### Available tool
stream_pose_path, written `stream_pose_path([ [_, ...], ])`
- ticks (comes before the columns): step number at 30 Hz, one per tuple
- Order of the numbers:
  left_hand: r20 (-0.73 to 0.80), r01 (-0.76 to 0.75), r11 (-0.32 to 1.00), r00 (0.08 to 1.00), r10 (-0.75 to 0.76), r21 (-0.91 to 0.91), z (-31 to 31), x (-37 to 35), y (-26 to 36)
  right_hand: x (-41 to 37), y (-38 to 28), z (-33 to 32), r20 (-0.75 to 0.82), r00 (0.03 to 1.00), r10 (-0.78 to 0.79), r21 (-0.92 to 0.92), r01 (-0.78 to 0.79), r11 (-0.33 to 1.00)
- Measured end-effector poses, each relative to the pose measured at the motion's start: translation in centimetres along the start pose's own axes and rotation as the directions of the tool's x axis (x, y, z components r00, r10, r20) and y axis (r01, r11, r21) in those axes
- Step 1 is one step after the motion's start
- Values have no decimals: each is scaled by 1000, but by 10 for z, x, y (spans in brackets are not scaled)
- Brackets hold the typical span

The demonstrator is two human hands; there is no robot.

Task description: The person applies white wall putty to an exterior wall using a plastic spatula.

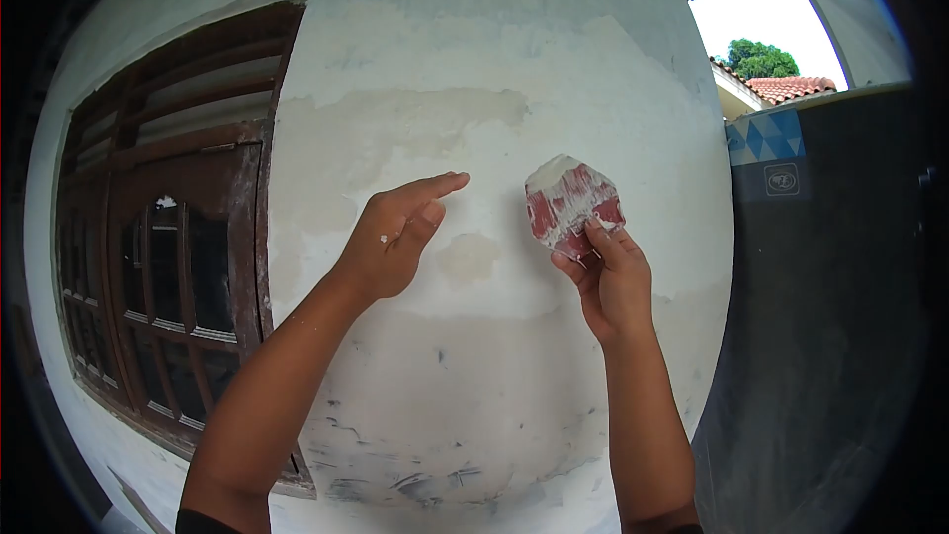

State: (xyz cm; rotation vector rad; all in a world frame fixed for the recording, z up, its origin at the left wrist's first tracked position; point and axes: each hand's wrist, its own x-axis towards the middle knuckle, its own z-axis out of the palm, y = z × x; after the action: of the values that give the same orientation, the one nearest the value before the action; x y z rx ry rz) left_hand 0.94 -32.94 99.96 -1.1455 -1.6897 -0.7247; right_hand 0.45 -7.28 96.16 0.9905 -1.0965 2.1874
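My right hand (pixel 618 282) grips a red putty spreader (pixel 573 206) by its lower edge, thumb on the near face. White putty is smeared across the spreader's angular face. To the left, my left hand (pixel 395 232) is raised in front of the wall, its fingers stretched out to the right and the thumb below them. A small white fleck of putty sticks to the back of that hand. Behind both hands stands a wall (pixel 445 336) with white coated areas and beige patches. Dark scuff marks run along its lower part.
A dark brown wooden window (pixel 168 267) with glass panes and louvres is set into the wall at left. On the right stands a dark panel (pixel 830 316) with a blue-patterned sticker (pixel 766 136). Tiled roofs (pixel 791 89) and a tree (pixel 761 59) show beyond.
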Motion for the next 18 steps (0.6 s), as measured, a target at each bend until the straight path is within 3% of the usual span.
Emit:
stream_pose_path([
  [3,85,-27,1000,996,26,11,-11,17,-18,40,-3,36,-28,992,-124,-130,119,984],
  [5,102,72,994,993,-63,-79,-8,24,-30,64,-4,52,-41,977,-209,-230,194,954],
  [7,86,52,990,995,-41,-129,-3,28,-39,85,-2,62,-40,954,-296,-327,267,907],
  [9,68,32,984,997,-21,-173,3,30,-47,100,0,65,73,879,-472,-689,386,613],
  [10,40,11,983,999,-4,-185,6,29,-52,102,1,69,66,878,-473,-688,384,616],
  [12,35,10,978,999,-3,-207,7,28,-63,103,0,77,157,839,-521,-879,359,313],
  [13,38,8,978,999,0,-209,7,28,-65,105,3,77,155,838,-523,-881,357,312],
  [15,-10,-42,958,999,41,-283,11,26,-67,109,8,77,313,738,-598,-890,448,87],
  [16,-9,-43,957,999,42,-288,13,25,-65,115,12,73,313,738,-598,-891,445,84],
  [18,27,-61,983,997,67,-172,17,22,-60,130,22,62,535,516,-669,-809,542,-229],
])
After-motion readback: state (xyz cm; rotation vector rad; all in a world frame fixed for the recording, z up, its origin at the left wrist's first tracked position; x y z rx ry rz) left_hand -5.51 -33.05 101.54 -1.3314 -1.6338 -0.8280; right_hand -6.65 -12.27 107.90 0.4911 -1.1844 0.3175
